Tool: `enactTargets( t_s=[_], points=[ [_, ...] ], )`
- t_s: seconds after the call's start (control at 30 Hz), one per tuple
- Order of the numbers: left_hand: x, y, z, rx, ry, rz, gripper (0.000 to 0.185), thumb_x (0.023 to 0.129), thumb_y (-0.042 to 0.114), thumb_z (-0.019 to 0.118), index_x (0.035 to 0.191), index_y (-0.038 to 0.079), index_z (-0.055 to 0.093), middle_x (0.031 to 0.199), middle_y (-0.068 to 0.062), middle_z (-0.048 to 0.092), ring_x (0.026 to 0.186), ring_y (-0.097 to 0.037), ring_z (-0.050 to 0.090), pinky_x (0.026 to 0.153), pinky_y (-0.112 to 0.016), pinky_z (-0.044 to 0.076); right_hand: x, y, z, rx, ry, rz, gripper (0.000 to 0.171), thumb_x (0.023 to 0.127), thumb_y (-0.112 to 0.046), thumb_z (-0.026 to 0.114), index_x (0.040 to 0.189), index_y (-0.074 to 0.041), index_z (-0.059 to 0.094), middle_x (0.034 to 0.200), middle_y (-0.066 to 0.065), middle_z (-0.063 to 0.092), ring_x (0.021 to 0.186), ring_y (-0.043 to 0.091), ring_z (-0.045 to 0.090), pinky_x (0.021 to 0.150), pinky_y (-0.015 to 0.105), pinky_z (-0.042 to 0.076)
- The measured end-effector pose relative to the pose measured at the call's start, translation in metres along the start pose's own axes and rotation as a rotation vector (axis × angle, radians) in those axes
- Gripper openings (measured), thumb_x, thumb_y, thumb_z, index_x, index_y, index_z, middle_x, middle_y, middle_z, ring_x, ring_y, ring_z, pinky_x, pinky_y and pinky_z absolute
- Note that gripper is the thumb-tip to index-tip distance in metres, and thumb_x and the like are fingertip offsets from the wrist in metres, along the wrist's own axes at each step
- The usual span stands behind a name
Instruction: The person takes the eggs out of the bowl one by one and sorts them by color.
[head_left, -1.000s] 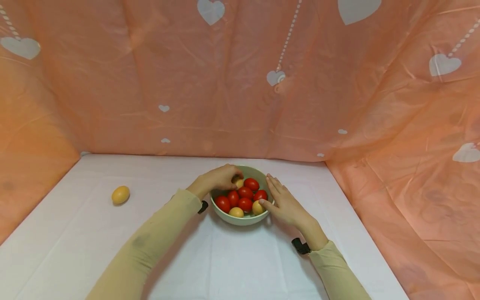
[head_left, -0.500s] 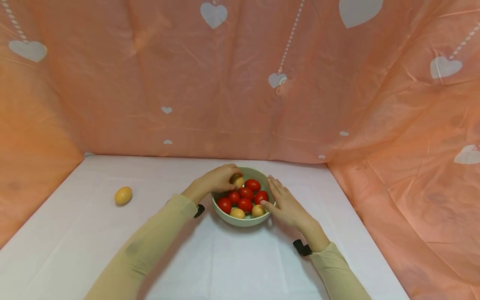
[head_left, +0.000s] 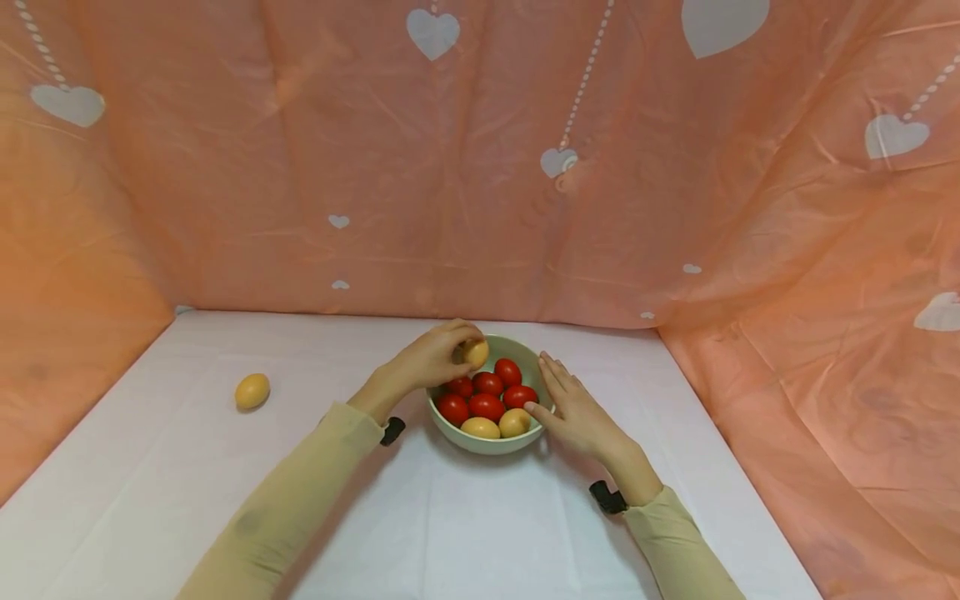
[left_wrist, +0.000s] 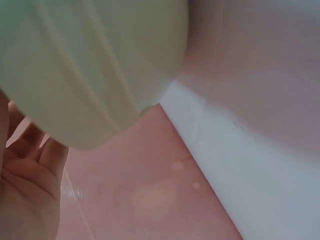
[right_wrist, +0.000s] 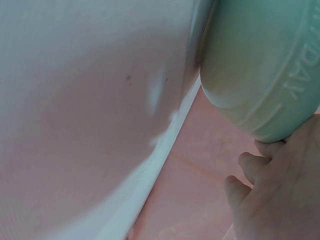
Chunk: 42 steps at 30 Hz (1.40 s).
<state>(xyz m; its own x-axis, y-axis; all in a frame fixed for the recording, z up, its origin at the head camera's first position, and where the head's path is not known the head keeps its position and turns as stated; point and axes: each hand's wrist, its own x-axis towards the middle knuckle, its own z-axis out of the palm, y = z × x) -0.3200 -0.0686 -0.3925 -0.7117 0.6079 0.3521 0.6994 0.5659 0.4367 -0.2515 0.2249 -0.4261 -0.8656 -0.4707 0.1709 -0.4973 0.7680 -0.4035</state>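
A pale green bowl (head_left: 487, 446) stands on the white-covered table, with several glossy red tomato-like pieces (head_left: 486, 407) and two smooth yellow egg-shaped pieces (head_left: 480, 428) inside. At the bowl's far left rim my left hand (head_left: 433, 357) pinches another yellow egg-shaped piece (head_left: 476, 353) between thumb and fingers. Flat against the bowl's right side lies my right hand (head_left: 577, 417), its fingers straight along the rim and the thumb over the edge. Both wrist views show the bowl's outer wall (left_wrist: 95, 65) close by; the held piece is hidden there.
A lone yellow egg-shaped piece (head_left: 252, 391) lies on the table to the left. Orange-pink sheeting with white hearts (head_left: 487, 208) hangs behind the white table (head_left: 360, 533) and along both sides.
My left hand has raised the yellow piece from among the others to rim height. Several pieces in the bowl have shifted. The right hand stays at the rim; the whole view drifts slightly.
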Motion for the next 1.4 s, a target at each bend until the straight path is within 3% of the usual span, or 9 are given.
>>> enactTargets(
  t_s=[0.17, 0.4, 0.73, 1.13, 1.4],
  points=[
    [-0.009, 0.003, -0.006, -0.044, 0.065, -0.008, 0.046, 0.087, 0.007, 0.081, 0.13, -0.001, 0.066, 0.134, -0.014, 0.062, 0.117, -0.029, 0.064, 0.105, -0.042, 0.052, 0.0, 0.001, 0.002, 0.002, -0.003, 0.0, 0.083, 0.105, -0.048, 0.055, 0.163, 0.001, 0.021, 0.173, 0.013, 0.016, 0.158, 0.04, 0.017, 0.125, 0.059, 0.018],
    [-0.023, 0.001, -0.013, -0.126, 0.151, 0.042, 0.047, 0.085, -0.001, 0.081, 0.13, -0.002, 0.066, 0.133, -0.016, 0.062, 0.112, -0.03, 0.067, 0.098, -0.041, 0.056, 0.001, 0.002, 0.001, -0.002, 0.011, -0.012, 0.083, 0.105, -0.046, 0.057, 0.163, 0.003, 0.021, 0.172, 0.015, 0.017, 0.156, 0.043, 0.019, 0.123, 0.062, 0.02],
    [-0.046, -0.01, -0.021, -0.159, 0.228, 0.012, 0.046, 0.087, 0.001, 0.081, 0.13, -0.005, 0.064, 0.135, -0.019, 0.06, 0.111, -0.032, 0.065, 0.093, -0.042, 0.058, 0.0, 0.0, 0.002, 0.0, 0.018, -0.012, 0.082, 0.105, -0.042, 0.059, 0.162, 0.004, 0.021, 0.172, 0.016, 0.016, 0.157, 0.042, 0.018, 0.124, 0.061, 0.019],
    [-0.07, -0.023, -0.035, -0.099, 0.253, -0.001, 0.048, 0.083, -0.005, 0.082, 0.128, -0.007, 0.063, 0.13, -0.019, 0.062, 0.11, -0.033, 0.065, 0.091, -0.044, 0.058, 0.0, 0.0, 0.002, 0.003, 0.017, -0.005, 0.082, 0.105, -0.044, 0.057, 0.163, 0.003, 0.021, 0.172, 0.016, 0.016, 0.157, 0.042, 0.017, 0.124, 0.061, 0.018],
    [-0.09, -0.032, -0.047, -0.045, 0.209, -0.012, 0.048, 0.082, -0.008, 0.081, 0.127, -0.006, 0.063, 0.129, -0.017, 0.062, 0.108, -0.032, 0.064, 0.09, -0.046, 0.057, 0.0, -0.001, 0.002, 0.018, 0.016, -0.001, 0.083, 0.105, -0.044, 0.058, 0.163, 0.003, 0.021, 0.172, 0.016, 0.017, 0.157, 0.043, 0.017, 0.124, 0.062, 0.017]
  ],
)
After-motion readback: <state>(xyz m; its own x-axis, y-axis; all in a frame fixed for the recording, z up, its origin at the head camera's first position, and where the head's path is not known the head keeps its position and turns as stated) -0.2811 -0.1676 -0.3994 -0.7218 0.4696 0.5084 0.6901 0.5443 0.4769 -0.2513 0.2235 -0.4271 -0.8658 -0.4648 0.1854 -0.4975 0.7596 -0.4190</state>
